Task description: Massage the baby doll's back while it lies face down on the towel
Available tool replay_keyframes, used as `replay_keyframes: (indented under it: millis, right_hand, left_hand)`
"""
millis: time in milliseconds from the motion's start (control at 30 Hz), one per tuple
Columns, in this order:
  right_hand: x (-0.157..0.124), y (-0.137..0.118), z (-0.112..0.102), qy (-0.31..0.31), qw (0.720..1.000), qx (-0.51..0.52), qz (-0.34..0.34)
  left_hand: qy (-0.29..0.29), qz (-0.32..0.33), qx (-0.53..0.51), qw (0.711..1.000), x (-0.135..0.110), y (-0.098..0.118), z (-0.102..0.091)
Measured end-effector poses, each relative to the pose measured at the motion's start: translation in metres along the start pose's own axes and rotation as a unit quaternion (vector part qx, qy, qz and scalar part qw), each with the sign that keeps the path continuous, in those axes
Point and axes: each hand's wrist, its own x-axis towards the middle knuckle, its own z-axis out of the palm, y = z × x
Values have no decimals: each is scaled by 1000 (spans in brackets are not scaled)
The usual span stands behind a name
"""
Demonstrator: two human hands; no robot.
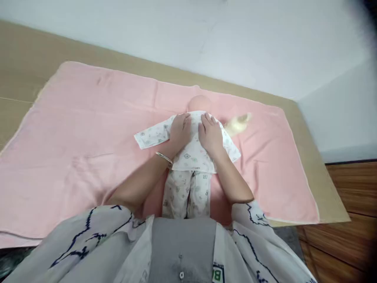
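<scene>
A baby doll (199,103) lies on a pink blanket, its rounded head showing past the collar of a white patterned baby shirt (193,157). My left hand (180,127) rests flat on the shirt's upper left part, near the shoulder, fingers stretched out. Opposite it, my right hand (211,133) lies flat on the upper right part, also open. One sleeve (153,135) extends to the left; the other slants down to the right. Matching patterned trousers (187,192) reach toward my body. Beside the right shoulder is a pale cream thing (237,125), too blurred to name.
The pink blanket (88,118) covers most of a tan table (312,169), with a few creases. A white wall (176,35) stands along the table's far edge. Wooden flooring (353,196) shows at the lower right.
</scene>
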Motion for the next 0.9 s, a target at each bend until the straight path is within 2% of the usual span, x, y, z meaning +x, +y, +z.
replay_keyframes:
  millis: [100, 167, 300, 367, 433, 567, 633, 700, 800, 900]
  right_hand:
    - [-25, -20, -1, 8, 999, -34, 1]
    - [-32, -25, -1, -4, 998, -35, -43]
    - [-15, -7, 0, -65, 985, 30, -159]
    - [0, 8, 1, -69, 983, 70, -153]
    - [8, 16, 1, -59, 988, 83, -114]
    - [-9, -1, 0, -45, 997, 21, -56]
    - [-22, -13, 0, -34, 997, -14, -72]
    - [-27, -19, 0, -35, 992, -26, -116]
    - [-15, -7, 0, -65, 982, 8, -179]
    - [3, 14, -2, -83, 982, 62, -159]
  left_hand:
    - [-5, 3, 0, 1000, 1, 1, 1]
    - [-8, 5, 2, 1000, 1, 1, 0]
    - [-10, -2, 8, 1000, 1, 4, -3]
    - [-15, -7, 12, 1000, 0, 6, -3]
    - [-21, -11, 19, 1000, 0, 8, -4]
    - [-21, -17, 26, 999, 0, 8, -3]
    - [-22, -17, 28, 999, 0, 8, -3]
    - [-23, -17, 30, 999, 0, 7, -3]
    - [-22, -17, 31, 999, 1, 4, -3]
    - [-23, -5, 37, 999, 1, 3, -2]
